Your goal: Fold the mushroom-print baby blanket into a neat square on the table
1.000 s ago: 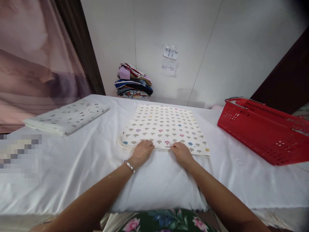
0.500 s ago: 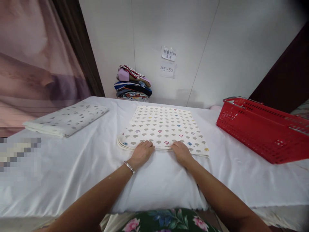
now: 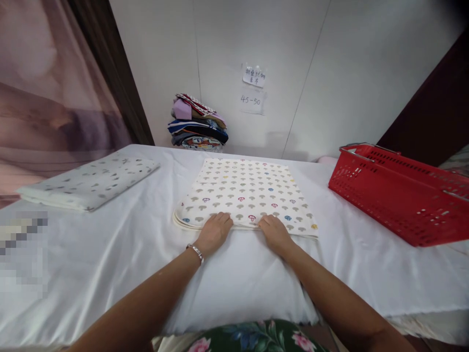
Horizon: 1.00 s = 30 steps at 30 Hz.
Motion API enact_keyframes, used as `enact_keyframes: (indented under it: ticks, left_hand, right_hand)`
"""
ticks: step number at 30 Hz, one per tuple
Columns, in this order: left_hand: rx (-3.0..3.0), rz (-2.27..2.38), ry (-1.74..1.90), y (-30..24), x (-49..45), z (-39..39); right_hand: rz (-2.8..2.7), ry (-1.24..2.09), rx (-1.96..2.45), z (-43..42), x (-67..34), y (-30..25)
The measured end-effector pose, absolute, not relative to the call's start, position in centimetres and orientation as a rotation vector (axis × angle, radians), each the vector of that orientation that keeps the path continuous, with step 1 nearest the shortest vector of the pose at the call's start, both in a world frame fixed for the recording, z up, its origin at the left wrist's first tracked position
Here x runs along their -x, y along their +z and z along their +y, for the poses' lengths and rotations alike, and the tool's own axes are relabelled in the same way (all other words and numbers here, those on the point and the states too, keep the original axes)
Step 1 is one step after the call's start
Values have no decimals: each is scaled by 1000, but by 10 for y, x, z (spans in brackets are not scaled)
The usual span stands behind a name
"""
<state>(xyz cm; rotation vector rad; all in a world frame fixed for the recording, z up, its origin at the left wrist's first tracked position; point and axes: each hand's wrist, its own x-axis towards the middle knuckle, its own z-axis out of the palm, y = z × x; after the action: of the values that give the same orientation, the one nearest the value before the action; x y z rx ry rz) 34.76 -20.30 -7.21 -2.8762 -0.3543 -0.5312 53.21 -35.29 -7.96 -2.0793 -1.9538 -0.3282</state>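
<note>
the cloth lies flat in the middle of the table, a near-square of cream fabric, matte and printed with rows of grey mushrooms, a few in red, blue and yellow. its near left corner rounds off in soft stacked layers; the right one comes to a sharper point. the left hand and the right hand sit a little apart along the near edge, each with fingers curled together and closed on it, the thumbs mostly hidden. a shiny bracelet rings the left wrist. the table's cover is white, satiny and creased. at left rests a thick folded sheet, white with grey flecks. at right stands a basket of glossy red plastic, punched with small holes, with thin metal handles. past the far edge, a stack of mixed fabrics bulges unevenly against the smooth, panelled wall.
</note>
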Motion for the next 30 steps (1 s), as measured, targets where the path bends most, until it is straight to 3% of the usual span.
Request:
enact_keyframes:
  ticks: [15, 30]
  left_hand:
    - [2959, -309, -618, -72, -348, -202]
    - [3055, -266, -598, -70, -349, -208]
  right_hand:
    - [-2001, -301, 2057, -354, -533, -77]
    - [-1831, -67, 2016, -355, -537, -67]
